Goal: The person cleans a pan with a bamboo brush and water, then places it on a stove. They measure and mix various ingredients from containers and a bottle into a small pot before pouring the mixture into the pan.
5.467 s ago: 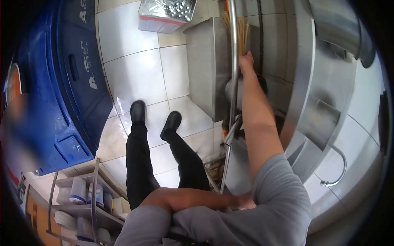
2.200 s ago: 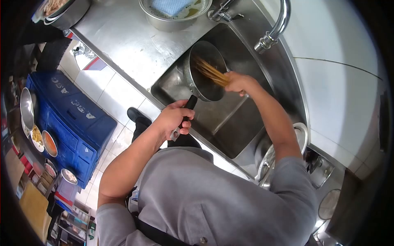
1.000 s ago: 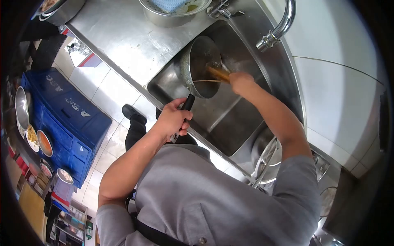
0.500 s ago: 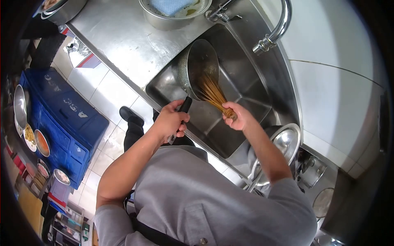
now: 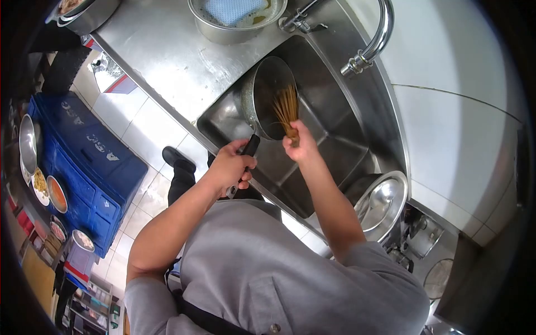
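A deep metal wok (image 5: 269, 75) is tilted on its side in the stainless steel sink (image 5: 343, 134), its open face toward the right. My left hand (image 5: 229, 166) is closed around its black handle (image 5: 252, 145) at the sink's near edge. In my right hand (image 5: 302, 147) is a bamboo wok brush (image 5: 286, 106), gripped by its bound end. The bristles point up and overlap the wok's inside near its right rim.
A curved tap (image 5: 379, 42) reaches over the sink. On the steel counter (image 5: 151, 56) stands a metal basin (image 5: 229, 34) of cloudy liquid with a blue cloth (image 5: 231, 10). A large metal pot (image 5: 401, 204) is right of the sink; a blue chest (image 5: 92, 167) stands left.
My right hand has moved left and up with the brush, closer to the wok, and the brush now stands more upright. My left hand and the wok have hardly moved.
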A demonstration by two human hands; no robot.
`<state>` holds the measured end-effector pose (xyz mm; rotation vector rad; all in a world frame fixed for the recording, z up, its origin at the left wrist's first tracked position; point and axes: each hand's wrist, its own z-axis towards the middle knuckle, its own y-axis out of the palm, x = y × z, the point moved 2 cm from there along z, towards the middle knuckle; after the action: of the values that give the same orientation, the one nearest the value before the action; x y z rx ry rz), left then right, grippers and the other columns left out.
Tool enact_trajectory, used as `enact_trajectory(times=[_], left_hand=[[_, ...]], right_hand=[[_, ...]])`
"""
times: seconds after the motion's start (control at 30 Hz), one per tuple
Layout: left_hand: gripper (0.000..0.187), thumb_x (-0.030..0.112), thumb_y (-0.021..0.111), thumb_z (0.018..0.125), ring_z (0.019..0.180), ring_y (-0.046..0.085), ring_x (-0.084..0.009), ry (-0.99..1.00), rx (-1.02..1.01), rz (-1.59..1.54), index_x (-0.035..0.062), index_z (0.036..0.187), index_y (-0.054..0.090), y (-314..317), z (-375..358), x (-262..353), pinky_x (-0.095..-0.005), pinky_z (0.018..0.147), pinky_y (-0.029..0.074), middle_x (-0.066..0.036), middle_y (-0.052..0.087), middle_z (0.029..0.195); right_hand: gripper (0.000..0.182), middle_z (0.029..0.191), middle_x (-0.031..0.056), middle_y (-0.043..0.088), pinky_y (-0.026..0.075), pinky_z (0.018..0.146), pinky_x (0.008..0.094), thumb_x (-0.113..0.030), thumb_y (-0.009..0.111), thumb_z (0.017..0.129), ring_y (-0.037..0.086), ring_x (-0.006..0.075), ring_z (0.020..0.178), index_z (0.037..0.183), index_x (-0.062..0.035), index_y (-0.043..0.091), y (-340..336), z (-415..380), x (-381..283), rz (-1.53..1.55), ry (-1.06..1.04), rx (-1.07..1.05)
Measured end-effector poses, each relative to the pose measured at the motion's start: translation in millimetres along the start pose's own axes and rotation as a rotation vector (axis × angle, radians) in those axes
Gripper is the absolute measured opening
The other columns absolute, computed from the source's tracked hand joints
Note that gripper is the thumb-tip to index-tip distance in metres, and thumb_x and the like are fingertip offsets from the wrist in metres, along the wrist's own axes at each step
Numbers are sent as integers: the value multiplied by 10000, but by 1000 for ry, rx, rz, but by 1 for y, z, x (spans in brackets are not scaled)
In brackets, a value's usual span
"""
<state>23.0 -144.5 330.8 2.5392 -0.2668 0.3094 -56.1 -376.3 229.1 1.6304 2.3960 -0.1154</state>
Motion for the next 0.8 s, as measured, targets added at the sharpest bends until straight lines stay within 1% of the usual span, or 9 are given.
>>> enact_trajectory(times=[0.2, 0.3, 0.37, 0.47, 0.6, 0.67, 0.7, 0.77, 0.8], left_hand=[[681, -60, 553, 823, 484, 449, -130, -4, -7, -38, 2, 1456, 310, -1, 0, 0, -282, 377, 350, -94, 505, 789], [690, -65, 551, 820, 482, 450, -133, 1, -1, 1, -1, 1460, 303, 0, -1, 2, -282, 376, 349, -93, 502, 789], [701, -69, 550, 816, 482, 449, -134, 2, -9, -3, 0, 1465, 295, 0, 2, 3, -282, 376, 349, -95, 502, 791], [713, -76, 548, 812, 484, 447, -134, -15, -14, -19, 3, 1470, 288, 1, -1, 0, -282, 376, 348, -99, 502, 795], [709, -79, 548, 812, 486, 443, -132, -20, -16, -49, 8, 1468, 293, -2, 0, 2, -281, 376, 347, -104, 501, 798], [712, -77, 548, 813, 485, 441, -132, -26, -19, -34, 8, 1470, 288, -3, 1, -1, -281, 376, 346, -103, 501, 798], [714, -76, 548, 815, 484, 440, -132, -19, -21, -20, 8, 1473, 284, -2, 3, 1, -281, 377, 345, -102, 501, 797], [720, -75, 549, 815, 484, 441, -131, -16, -16, -17, 9, 1477, 278, -1, 3, 4, -282, 377, 345, -100, 501, 798], [726, -74, 550, 815, 484, 441, -131, -26, -12, -13, 10, 1481, 273, -1, 1, 2, -282, 378, 345, -99, 502, 798]], right_hand=[[268, 918, 22, 517, 423, 476, 277, -201, 711, 801, 474, 170, 706, 1011, -131, 561, -35, -24, 29, -92, -16, -5], [162, 764, 18, 510, 377, 398, 280, -161, 674, 830, 446, 153, 540, 919, -116, 547, 9, 0, -6, -27, -73, 87], [218, 796, 28, 538, 424, 439, 282, -156, 661, 839, 495, 162, 579, 1035, -119, 575, 28, -1, -3, -83, -80, 46], [474, 926, 49, 624, 482, 519, 293, -142, 641, 846, 574, 164, 699, 1309, -166, 544, 19, -39, 8, -758, -437, 36], [580, 882, 54, 631, 502, 550, 307, -131, 643, 822, 574, 163, 677, 1383, -183, 504, -4, -69, -29, -1466, -645, 19], [682, 1078, 193, 669, 529, 816, 405, -102, 635, 797, 670, 294, 962, 1436, -137, 398, 10, -59, -50, -1611, -476, 99], [682, 1078, 193, 669, 529, 816, 405, -102, 635, 797, 670, 294, 962, 1436, -137, 398, 12, -42, -53, -1607, -480, 101], [737, 969, 223, 680, 551, 725, 442, -155, 693, 785, 689, 355, 776, 1466, -149, 411, 26, -15, -49, -1781, -1091, 117], [737, 969, 223, 680, 551, 725, 442, -155, 693, 785, 689, 355, 776, 1466, -149, 411, 20, -14, -42, -1778, -1083, 116]])
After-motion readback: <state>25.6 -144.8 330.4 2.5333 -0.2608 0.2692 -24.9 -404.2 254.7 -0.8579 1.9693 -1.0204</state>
